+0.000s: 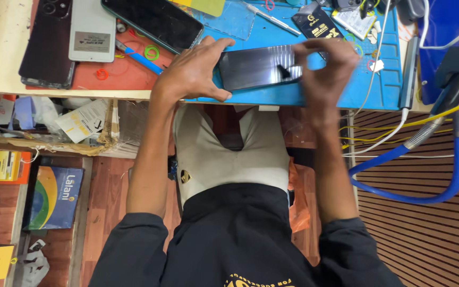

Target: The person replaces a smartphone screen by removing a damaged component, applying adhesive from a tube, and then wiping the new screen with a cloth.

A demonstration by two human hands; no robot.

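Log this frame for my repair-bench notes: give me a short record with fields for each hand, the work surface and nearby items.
Left hand: pressed on the left end of the dark phone, steadying it
Right hand: blurred, fingers pinched over the phone's right end
Phone: lies flat on the blue mat, screen up
Nearby: second phone, blue-handled tool, green ring, blue hose

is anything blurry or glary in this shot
Head view: the right hand is smeared by motion blur, while the left hand is sharp; pale streaky glare lies on the phone screen; light is bright and even on the blue mat.
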